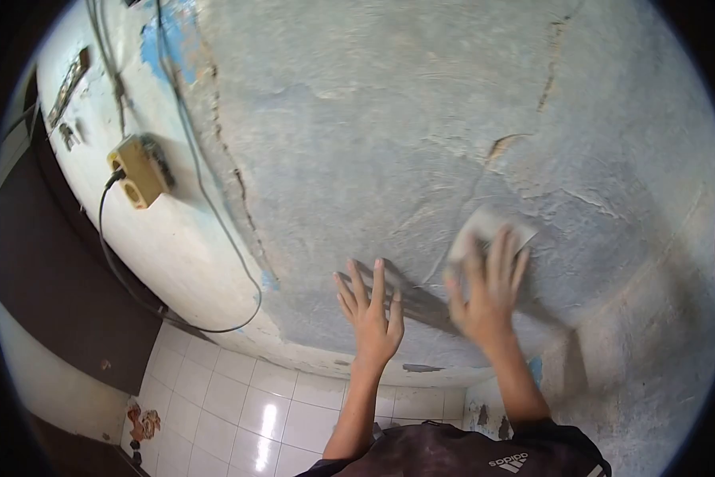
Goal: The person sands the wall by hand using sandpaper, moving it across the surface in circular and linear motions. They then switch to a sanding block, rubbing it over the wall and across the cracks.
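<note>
A grey plastered wall with cracks and peeling patches fills the middle of the view. My right hand, slightly blurred, lies over a pale rectangular sheet of sandpaper and holds it against the wall. The fingers are stretched over its lower part, and its upper edge shows beyond the fingertips. To the left, my left hand is open with its fingers spread, holding nothing. It is up at the lower wall, its shadow falling on the plaster beside it.
At left a yellowish socket box with a plug hangs on the wall, and a black cable loops down. A dark door stands at far left. White floor tiles lie below, with a small reddish-brown object in the corner.
</note>
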`<state>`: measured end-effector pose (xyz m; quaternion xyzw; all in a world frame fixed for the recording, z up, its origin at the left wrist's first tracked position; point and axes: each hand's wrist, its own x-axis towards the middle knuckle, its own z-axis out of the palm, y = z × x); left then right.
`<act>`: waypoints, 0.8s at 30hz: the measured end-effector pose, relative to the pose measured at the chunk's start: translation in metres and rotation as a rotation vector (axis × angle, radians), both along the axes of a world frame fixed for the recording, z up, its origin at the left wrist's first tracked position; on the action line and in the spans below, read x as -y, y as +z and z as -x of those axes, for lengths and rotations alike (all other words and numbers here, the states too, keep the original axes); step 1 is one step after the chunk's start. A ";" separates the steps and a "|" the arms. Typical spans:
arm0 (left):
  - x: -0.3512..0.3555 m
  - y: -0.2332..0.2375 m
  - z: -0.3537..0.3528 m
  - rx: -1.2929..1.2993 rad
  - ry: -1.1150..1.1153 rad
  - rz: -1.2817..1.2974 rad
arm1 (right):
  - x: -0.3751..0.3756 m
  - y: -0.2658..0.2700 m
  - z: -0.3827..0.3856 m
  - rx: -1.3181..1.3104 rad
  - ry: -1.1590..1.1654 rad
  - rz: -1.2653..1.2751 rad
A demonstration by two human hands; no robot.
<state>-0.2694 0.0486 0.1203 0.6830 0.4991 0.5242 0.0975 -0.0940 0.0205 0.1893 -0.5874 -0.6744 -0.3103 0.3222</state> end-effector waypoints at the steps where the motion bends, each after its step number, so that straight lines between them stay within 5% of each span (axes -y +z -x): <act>1: -0.001 0.003 0.006 -0.026 0.008 0.007 | 0.002 -0.017 0.014 0.030 0.058 0.110; 5: -0.010 0.011 0.035 -0.082 0.027 0.022 | -0.001 0.006 0.035 0.111 0.054 0.209; 7: -0.015 0.016 0.054 -0.062 0.014 0.018 | -0.012 0.042 0.039 0.093 -0.090 -0.023; 11: -0.027 0.025 0.100 -0.166 -0.017 -0.040 | -0.023 0.036 0.076 -0.042 0.002 -0.109; 13: -0.030 0.031 0.123 -0.273 -0.037 -0.012 | -0.022 0.003 0.100 0.190 0.093 0.257; 15: -0.037 0.033 0.149 -0.254 -0.040 -0.045 | -0.025 0.010 0.115 0.190 0.129 0.283; 21: -0.057 0.035 0.194 -0.222 -0.102 -0.131 | -0.061 0.089 0.142 0.013 0.016 -0.274; 24: -0.064 0.030 0.204 -0.235 -0.133 -0.134 | -0.071 0.032 0.185 0.087 0.040 -0.132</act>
